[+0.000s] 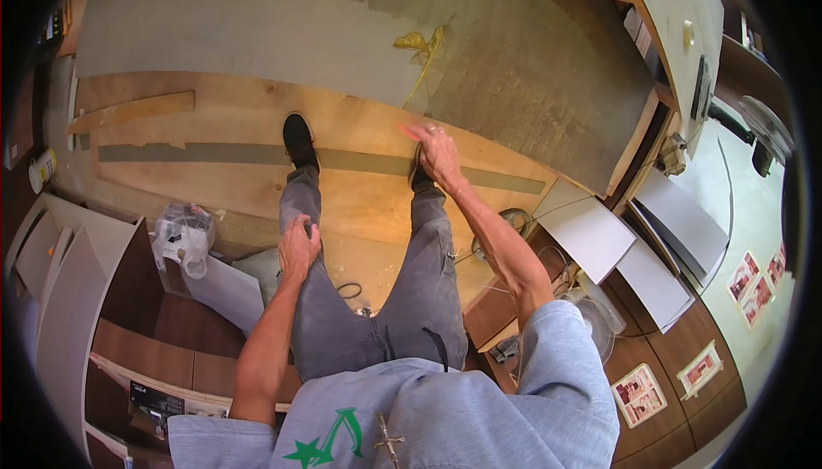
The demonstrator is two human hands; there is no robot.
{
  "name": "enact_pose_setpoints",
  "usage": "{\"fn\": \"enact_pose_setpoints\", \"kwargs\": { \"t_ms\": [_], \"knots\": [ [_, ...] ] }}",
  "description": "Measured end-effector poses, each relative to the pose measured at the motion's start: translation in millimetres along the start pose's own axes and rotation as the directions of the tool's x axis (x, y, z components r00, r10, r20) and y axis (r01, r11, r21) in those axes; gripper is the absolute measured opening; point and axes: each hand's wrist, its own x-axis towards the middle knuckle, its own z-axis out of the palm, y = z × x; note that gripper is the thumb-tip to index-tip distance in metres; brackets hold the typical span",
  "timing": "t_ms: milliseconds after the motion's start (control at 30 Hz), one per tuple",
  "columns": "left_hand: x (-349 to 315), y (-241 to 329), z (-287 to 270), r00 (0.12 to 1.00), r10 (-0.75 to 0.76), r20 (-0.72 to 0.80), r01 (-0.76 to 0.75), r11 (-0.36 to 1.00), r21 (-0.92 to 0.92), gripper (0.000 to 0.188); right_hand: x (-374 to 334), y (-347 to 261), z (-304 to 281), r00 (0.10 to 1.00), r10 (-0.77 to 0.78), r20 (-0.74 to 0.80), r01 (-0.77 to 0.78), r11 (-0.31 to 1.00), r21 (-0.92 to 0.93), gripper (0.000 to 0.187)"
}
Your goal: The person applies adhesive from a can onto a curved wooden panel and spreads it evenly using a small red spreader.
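My right hand (439, 157) is closed around a small flat red piece (411, 132), which is blurred and whose kind I cannot make out. It is above my right shoe, near the edge of a large grey sheet (257, 36). On that sheet lies a yellow, glossy, glue-like smear (419, 42) with a thin strand trailing toward me. My left hand (298, 248) rests on my left trouser leg (321, 298) near the knee, fingers bent and slightly apart, with nothing visible in it.
I stand on a plywood board (231, 113) with a grey strip (205, 153) across it. At its left lies a wooden slat (137, 112). Brown cabinet parts and a clear plastic bag (184, 238) stand at left. On the right are white panels (586, 233) and a fan (591, 323).
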Motion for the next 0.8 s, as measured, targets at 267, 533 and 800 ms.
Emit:
{"fn": "enact_pose_setpoints", "kwargs": {
  "t_ms": [267,533,800],
  "knots": [
    [-1,10,-1,1.000,-0.003,-0.004,0.003,1.000,0.016,0.030,143,-17,-60,0.928,-0.103,-0.359,0.063,0.990,-0.122,0.054],
    [-8,-5,-5,0.997,-0.075,-0.001,0.075,0.997,-0.026,0.031,201,24,-99,0.986,-0.123,-0.115,0.097,0.973,-0.211,0.053],
    [0,-9,-4,0.998,-0.054,-0.025,0.052,0.997,-0.064,0.030,141,27,-47,0.988,-0.055,-0.143,0.014,0.961,-0.278,0.069]
  ]
}}
